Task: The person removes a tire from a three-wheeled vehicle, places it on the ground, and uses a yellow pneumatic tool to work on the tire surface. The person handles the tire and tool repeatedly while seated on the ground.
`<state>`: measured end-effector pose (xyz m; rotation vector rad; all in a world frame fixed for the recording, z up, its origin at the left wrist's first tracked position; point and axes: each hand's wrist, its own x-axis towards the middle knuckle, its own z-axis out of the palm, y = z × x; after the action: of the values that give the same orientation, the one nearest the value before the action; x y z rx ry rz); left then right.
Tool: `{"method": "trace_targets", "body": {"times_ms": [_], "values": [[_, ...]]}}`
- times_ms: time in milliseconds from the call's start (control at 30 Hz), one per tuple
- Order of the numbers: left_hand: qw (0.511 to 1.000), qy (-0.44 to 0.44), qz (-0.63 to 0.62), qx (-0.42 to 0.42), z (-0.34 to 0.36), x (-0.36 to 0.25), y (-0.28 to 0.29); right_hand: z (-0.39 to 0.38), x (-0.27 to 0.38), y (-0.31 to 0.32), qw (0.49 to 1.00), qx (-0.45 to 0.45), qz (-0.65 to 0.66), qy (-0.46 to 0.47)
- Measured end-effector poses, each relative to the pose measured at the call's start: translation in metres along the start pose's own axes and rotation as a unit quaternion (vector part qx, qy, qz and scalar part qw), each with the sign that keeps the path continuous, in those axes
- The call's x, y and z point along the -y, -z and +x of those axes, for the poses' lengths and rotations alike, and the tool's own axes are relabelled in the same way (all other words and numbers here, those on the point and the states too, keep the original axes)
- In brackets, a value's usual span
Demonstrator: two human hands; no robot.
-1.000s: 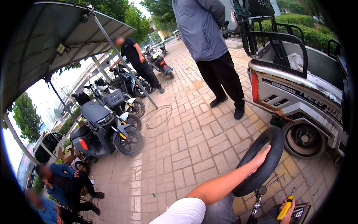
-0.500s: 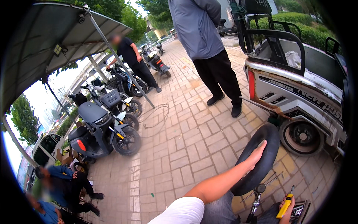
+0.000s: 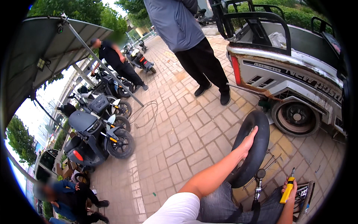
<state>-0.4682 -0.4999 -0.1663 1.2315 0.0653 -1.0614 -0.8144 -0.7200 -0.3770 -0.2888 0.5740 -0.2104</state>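
Note:
A black tyre [image 3: 261, 139] stands upright just ahead of my knees. My left hand [image 3: 249, 141] is closed on its near side, the thumb lying along the rubber and the other fingers largely hidden. My right hand [image 3: 292, 190], low at the right, is wrapped around a yellow-handled tool [image 3: 287, 191] whose short metal tip points up and away from me. Between the two hands, a chrome tool with a round, gauge-like head [image 3: 260, 173] rises beside my legs. Thin metal rods [image 3: 273, 161] lie on the paving beyond it.
A tray of metal tools [image 3: 306, 196] sits right of my right hand. A rusty white cargo tricycle [image 3: 261, 71] stands beyond the tyre, with a person in a grey jacket [image 3: 175, 26] beside it. Parked scooters [image 3: 89, 127], a canopy pole [image 3: 100, 59] and a seated person [image 3: 71, 194] are at the left.
My view has turned slightly, shifting the scene left and up. Both hands keep their holds, on the tyre and the yellow-handled tool. More of the tool tray now shows.

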Motion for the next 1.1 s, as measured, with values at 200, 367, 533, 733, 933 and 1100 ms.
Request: {"method": "trace_targets", "body": {"times_ms": [200, 367, 533, 733, 933, 1100], "values": [[0.999, -0.006, -0.016, 0.032, -0.007, -0.004, 0.001, 0.002, -0.002, -0.006, 1.000, 0.004, -0.009, -0.003], [0.998, -0.006, -0.019, 0.052, -0.005, -0.004, 0.000, 0.002, 0.002, -0.005, 1.000, -0.001, -0.020, -0.005], [0.999, -0.024, 0.009, 0.037, -0.010, -0.004, -0.005, 0.001, 0.001, -0.005, 1.000, -0.016, -0.005, -0.010], [0.999, -0.038, 0.010, 0.036, -0.008, -0.003, -0.002, 0.004, 0.001, -0.004, 1.000, 0.002, 0.000, -0.016], [0.998, -0.053, 0.002, 0.025, -0.003, -0.002, -0.001, 0.011, -0.001, 0.000, 0.999, -0.014, -0.028, 0.005], [1.000, -0.027, -0.001, 0.015, 0.003, -0.004, 0.010, 0.010, -0.007, -0.010, 0.999, -0.017, 0.006, -0.029]]}}
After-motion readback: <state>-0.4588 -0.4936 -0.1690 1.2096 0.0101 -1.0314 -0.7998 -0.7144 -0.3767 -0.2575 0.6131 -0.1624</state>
